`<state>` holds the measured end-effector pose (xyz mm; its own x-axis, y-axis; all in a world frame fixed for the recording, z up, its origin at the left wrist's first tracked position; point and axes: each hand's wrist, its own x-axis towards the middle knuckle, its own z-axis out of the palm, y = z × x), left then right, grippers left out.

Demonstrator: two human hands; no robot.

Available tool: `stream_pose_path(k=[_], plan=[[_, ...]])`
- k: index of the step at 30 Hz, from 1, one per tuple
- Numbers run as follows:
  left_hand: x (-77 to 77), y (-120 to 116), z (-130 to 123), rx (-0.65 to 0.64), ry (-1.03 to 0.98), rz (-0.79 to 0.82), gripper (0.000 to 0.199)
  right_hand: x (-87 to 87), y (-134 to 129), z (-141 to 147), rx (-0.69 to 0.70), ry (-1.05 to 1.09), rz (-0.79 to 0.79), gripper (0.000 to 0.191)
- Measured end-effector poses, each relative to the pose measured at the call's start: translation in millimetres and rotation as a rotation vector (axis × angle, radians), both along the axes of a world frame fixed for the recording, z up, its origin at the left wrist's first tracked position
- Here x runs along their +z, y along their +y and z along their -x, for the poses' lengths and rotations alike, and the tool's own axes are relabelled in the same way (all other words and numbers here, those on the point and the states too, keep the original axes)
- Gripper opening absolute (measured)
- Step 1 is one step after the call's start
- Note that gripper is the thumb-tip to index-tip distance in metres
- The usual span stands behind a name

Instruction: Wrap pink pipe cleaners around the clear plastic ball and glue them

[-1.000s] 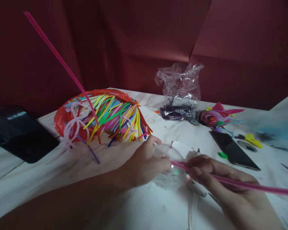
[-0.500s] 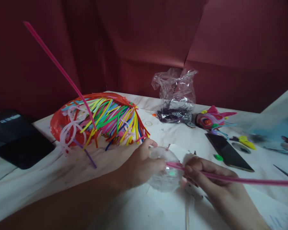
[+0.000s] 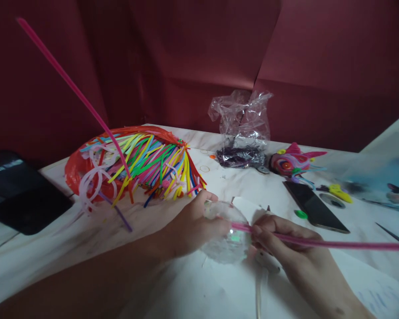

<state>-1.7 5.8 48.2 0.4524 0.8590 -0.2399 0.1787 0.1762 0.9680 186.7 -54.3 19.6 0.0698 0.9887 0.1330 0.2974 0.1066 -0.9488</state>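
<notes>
My left hand holds a clear round object at its left side, with the thumb across its front. Between the thumb and first finger of my right hand is a pink pipe cleaner. One end of it lies at the left thumb, over the clear object; the rest runs out to the right edge. A white item shows partly beneath the right hand. Another pink stem slants up at the left, over a red bag of coloured pipe cleaners.
Behind the hands stands a clear plastic bag with dark contents. To the right are a pink craft figure, a dark phone and a green piece. A black device lies far left.
The whole view has shifted slightly, so things sit a little further left and up. Both hands keep nearly the same pose and hold the same things.
</notes>
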Motion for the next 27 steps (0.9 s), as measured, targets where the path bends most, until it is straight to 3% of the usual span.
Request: stream_pose_path(k=[10, 14, 20, 27], plan=[[-9.3, 0.7, -0.9, 0.009, -0.058, -0.038, 0.05, -0.8, 2.5, -2.0, 0.018, 0.014, -0.004, 0.043], [-7.0, 3.0, 2.7, -0.005, -0.088, 0.026, 0.055, -1.1, 3.3, -1.0, 0.0, 0.026, -0.005, 0.042], [-3.0, 4.8, 5.3, -0.032, -0.109, 0.037, 0.044, -1.0, 3.8, -1.4, -0.017, 0.025, -0.008, 0.042], [-5.5, 3.9, 3.0, 0.002, -0.069, 0.022, 0.056, -0.8, 3.2, -0.9, -0.029, 0.03, -0.006, 0.041]])
